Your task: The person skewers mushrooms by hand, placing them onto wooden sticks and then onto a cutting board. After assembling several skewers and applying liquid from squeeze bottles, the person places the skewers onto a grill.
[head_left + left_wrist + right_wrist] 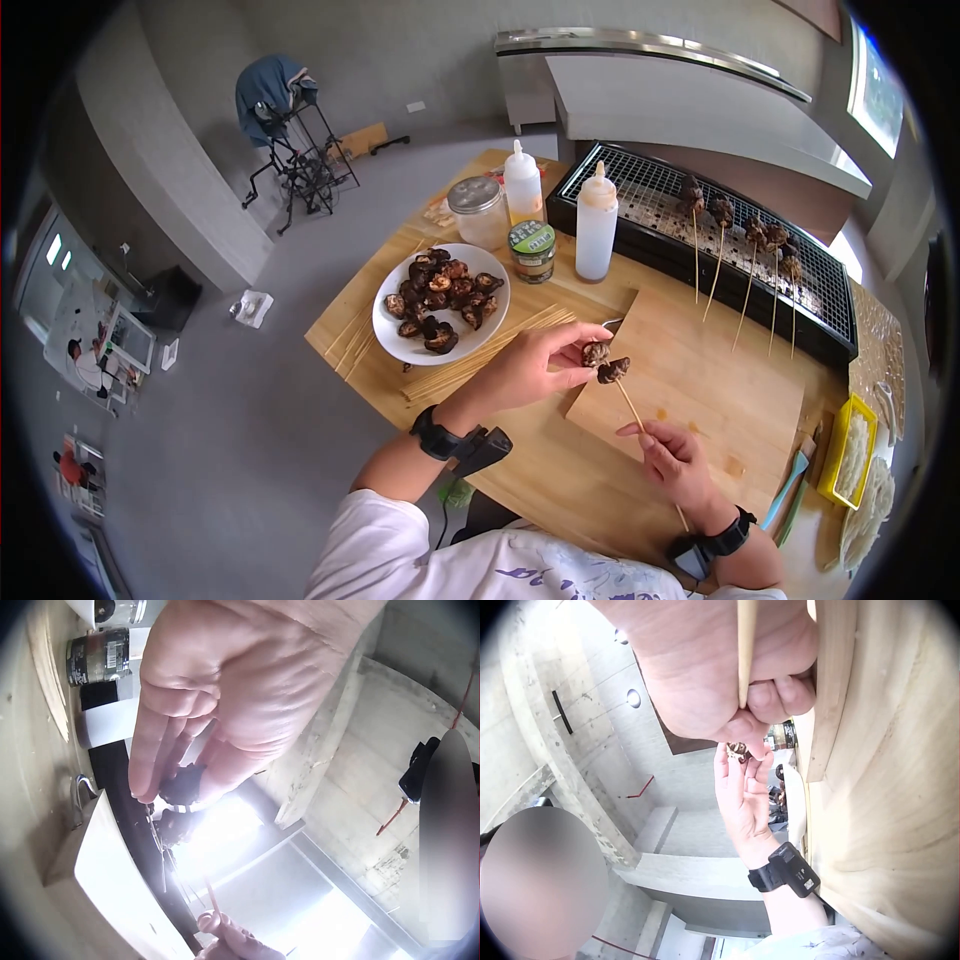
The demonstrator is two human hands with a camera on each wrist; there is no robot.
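Between the thumb and fingers of my left hand (545, 360) is a dark browned mushroom (595, 354), at the upper end of a bamboo skewer (629, 402). A second dark mushroom piece (614, 371) sits on the stick just below it. My right hand (678, 463) grips the skewer lower down, over the near part of the wooden cutting board (735, 375). In the right wrist view the stick crosses the palm of the right hand (720, 667) and its fingers curl round it. To the left, a white plate (383, 340) bears several similar mushrooms (440, 285).
Loose bamboo skewers (435, 380) lie beside the plate. Behind stand two squeeze bottles (596, 238), a metal-lidded jar (478, 220) and a green-lidded jar (531, 255). Several loaded skewers rest on the black grill (640, 190). At right are a yellow tray (830, 465) and a blue brush (790, 485).
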